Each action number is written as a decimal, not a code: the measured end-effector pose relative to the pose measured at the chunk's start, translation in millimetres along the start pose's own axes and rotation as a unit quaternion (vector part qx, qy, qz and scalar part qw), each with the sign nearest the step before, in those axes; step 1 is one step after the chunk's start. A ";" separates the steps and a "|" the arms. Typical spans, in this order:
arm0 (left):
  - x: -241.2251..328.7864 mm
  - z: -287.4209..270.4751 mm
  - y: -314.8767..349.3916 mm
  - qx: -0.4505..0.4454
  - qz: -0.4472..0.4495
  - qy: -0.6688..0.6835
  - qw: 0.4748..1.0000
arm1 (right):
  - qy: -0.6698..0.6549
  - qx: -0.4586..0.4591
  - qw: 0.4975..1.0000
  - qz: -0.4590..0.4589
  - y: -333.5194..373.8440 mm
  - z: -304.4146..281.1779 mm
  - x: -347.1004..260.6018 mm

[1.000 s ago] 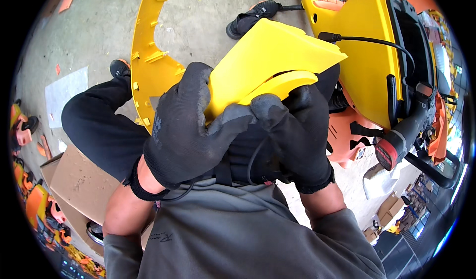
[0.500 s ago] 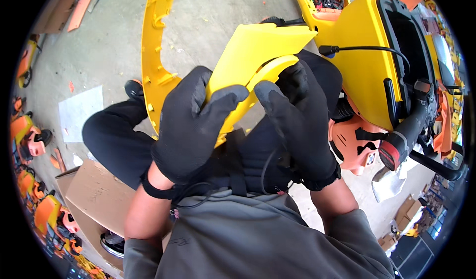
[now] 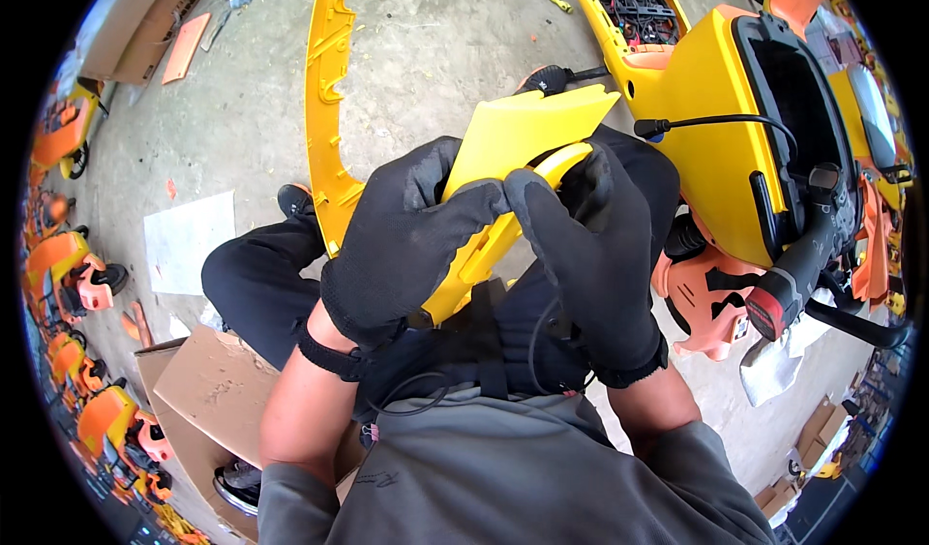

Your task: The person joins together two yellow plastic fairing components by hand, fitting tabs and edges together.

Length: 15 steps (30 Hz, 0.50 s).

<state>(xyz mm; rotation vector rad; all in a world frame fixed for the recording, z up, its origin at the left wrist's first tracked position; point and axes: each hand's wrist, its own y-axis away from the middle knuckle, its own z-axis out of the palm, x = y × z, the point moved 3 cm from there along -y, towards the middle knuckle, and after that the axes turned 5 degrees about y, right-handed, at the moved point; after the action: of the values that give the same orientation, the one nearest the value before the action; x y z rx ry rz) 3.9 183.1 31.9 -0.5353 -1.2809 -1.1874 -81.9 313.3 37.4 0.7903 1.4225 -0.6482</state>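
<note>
Showing less face than before, the yellow panel [image 3: 527, 132] has tilted.

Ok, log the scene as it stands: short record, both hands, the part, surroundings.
Left hand: black-gloved, gripping the yellow panel with the thumb across its face
Right hand: black-gloved, holding a curved yellow strip beside the panel
Strip joined to panel: cannot tell
Hand spacing: thumb tips close together
Left side: long yellow trim piece, white sheet on the floor, cardboard box
Right side: yellow vehicle body with a black cable crossing it
Far floor: yellow-handled screwdriver
</note>
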 end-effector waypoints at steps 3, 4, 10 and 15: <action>-4.6 -2.4 1.4 0.000 -0.011 0.010 1.000 | 0.034 0.006 0.999 -0.029 1.0 -3.0 4.9; -3.3 -1.9 1.9 0.003 -0.015 0.008 1.000 | 0.051 0.009 0.998 -0.042 1.1 -4.3 5.5; -4.1 -3.0 0.4 0.005 0.001 -0.009 1.000 | 0.056 -0.004 0.998 -0.015 -0.6 -6.9 0.1; -7.5 -2.6 2.7 0.023 0.005 0.021 0.999 | 0.033 -0.018 0.999 -0.002 1.1 -6.4 1.2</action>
<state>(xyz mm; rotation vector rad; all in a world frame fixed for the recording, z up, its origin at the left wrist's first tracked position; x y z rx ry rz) 8.5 184.6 25.2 -0.4796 -1.2647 -1.1533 -84.8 319.1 36.4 0.7871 1.4911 -0.6031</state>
